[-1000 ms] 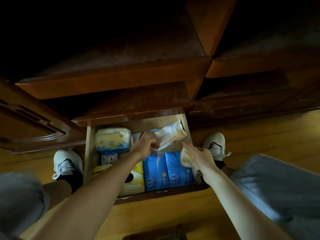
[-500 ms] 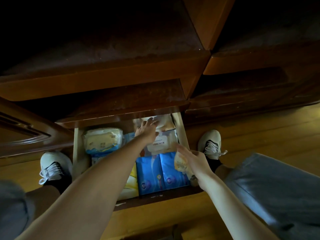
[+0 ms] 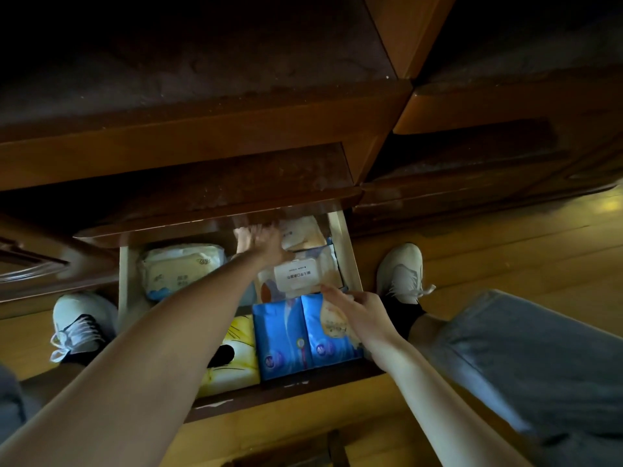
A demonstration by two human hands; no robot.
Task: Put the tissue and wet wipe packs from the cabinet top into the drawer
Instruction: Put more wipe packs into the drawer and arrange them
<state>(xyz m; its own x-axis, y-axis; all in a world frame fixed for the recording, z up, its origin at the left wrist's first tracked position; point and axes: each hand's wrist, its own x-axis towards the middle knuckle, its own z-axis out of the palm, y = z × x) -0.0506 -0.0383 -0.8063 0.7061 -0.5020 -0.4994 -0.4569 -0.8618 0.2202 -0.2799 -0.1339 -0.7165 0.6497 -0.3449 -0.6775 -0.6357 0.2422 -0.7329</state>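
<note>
The open drawer (image 3: pixel 348 251) under the dark cabinet top (image 3: pixel 202 79) holds several packs. A wet wipe pack with a white lid (image 3: pixel 296 276) lies at its back right, and another pale pack (image 3: pixel 303 230) sits behind it. My left hand (image 3: pixel 261 242) reaches to the drawer's back with fingers spread, touching that rear pack and blurred. My right hand (image 3: pixel 359 310) hovers over two blue tissue packs (image 3: pixel 286 335), gripping a small pale yellow pack (image 3: pixel 333 325). A white and yellow pack (image 3: pixel 182 267) lies at the back left, a yellow pack (image 3: pixel 232 362) at the front.
My white shoes (image 3: pixel 81 321) (image 3: pixel 401 267) stand on the wooden floor (image 3: pixel 505 251) on either side of the drawer. A grey trouser leg (image 3: pixel 526 358) fills the lower right. A shelf edge (image 3: pixel 219 210) overhangs the drawer's back.
My left hand laid the lidded wet wipe pack down in the back right of the drawer, let go, and moved deeper. My right hand drifted slightly with its small pack.
</note>
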